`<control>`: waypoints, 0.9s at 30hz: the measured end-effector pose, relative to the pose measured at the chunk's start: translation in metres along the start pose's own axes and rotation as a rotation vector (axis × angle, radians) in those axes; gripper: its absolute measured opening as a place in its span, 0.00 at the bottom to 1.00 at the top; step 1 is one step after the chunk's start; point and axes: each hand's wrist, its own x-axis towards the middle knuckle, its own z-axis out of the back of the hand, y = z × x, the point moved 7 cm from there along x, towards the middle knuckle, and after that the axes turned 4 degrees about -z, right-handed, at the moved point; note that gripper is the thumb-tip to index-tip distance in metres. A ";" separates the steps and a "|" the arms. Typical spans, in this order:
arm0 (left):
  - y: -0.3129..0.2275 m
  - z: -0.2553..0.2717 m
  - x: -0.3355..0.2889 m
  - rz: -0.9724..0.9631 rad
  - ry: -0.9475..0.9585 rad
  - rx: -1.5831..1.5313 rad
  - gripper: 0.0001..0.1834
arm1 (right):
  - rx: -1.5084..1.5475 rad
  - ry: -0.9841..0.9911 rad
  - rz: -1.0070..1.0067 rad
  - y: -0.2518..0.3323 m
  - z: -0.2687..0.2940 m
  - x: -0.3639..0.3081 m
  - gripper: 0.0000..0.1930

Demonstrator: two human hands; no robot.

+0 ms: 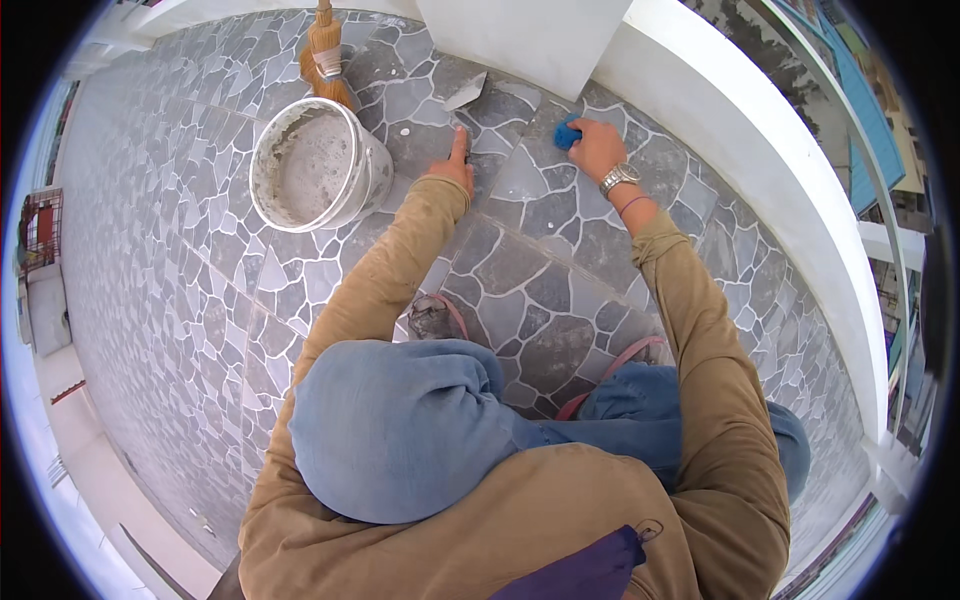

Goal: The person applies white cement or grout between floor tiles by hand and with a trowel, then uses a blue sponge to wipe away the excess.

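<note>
My right hand (pixel 598 152), with a wristwatch on its wrist, grips a crumpled blue sponge or cloth (pixel 567 132) low over the stone-patterned tile floor (pixel 553 265). My left hand (pixel 455 168) reaches to the floor beside the bucket, its index finger stretched forward and nothing seen in it; its other fingers are partly hidden. Just left of that hand stands a white bucket (pixel 372 178) holding grey, pasty mix (pixel 315 165). Ahead of my left fingertip lies a flat, pale, angular piece (pixel 466 92), perhaps a scraper blade.
A straw broom (pixel 325 55) is behind the bucket. A white pillar (pixel 525 40) rises ahead, joined to a curved white parapet (pixel 735 130) along the right. Small white crumbs (pixel 405 131) dot the tiles. My sandalled feet (pixel 437 317) are under my bent knees.
</note>
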 end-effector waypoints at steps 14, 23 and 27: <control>0.018 0.017 0.013 0.000 -0.007 -0.024 0.45 | -0.009 0.001 0.027 0.007 -0.002 0.004 0.19; 0.042 0.022 0.017 0.062 -0.058 -0.055 0.45 | 0.027 -0.008 0.018 0.006 -0.004 0.008 0.18; -0.001 0.001 0.002 -0.030 -0.007 -0.019 0.45 | -0.001 -0.029 0.009 -0.005 0.005 0.005 0.18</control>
